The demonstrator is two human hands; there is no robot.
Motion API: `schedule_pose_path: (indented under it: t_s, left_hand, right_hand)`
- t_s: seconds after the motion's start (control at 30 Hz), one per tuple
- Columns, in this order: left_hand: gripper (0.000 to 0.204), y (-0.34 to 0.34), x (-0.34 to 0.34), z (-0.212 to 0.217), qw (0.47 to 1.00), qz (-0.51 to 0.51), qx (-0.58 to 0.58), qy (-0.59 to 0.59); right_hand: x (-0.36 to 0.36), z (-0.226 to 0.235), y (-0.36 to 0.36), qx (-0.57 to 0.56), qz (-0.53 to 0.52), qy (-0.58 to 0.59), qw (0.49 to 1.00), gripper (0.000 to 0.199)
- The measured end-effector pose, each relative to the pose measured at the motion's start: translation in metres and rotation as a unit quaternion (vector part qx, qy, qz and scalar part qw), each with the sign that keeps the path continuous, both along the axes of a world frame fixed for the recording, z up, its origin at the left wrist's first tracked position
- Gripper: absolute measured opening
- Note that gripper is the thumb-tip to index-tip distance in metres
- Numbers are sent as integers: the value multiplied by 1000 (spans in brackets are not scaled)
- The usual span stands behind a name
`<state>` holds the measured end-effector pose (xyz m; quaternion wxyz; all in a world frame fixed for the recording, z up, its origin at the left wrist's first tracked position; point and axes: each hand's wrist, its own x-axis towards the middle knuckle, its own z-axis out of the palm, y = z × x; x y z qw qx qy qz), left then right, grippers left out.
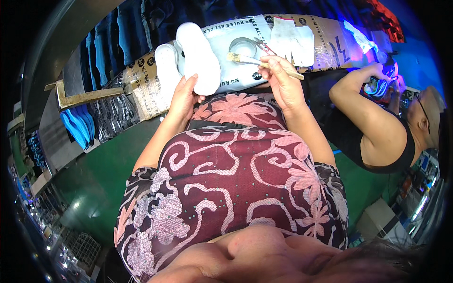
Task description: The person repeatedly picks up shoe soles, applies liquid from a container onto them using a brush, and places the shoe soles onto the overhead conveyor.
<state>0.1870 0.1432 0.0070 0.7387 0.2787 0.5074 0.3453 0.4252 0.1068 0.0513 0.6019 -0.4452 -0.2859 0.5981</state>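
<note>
Holding a white foam shoe sole (198,56) upright in your left hand (183,98), you have fingers and thumb wrapped around its lower end, so the sole stands above your lap and in front of the bench. Your right hand (282,81) pinches a wooden-handled flat brush (258,62) between thumb and fingertips; its bristles point left, close beside the sole, contact not discernible. A second white sole (167,70) lies on the cardboard-covered bench (325,45), just left of the held one. A round metal tin (242,46) sits behind the brush. To your right another person's bare arm (363,108) reaches toward the bench
</note>
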Motion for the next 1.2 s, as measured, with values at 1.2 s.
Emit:
schedule_pose_path:
  t_s: [1.2]
  left_hand:
    - [31,-16,8,5,969,-8,244,24]
  right_hand:
    - [-26,24,6,276,138,-565,766,16]
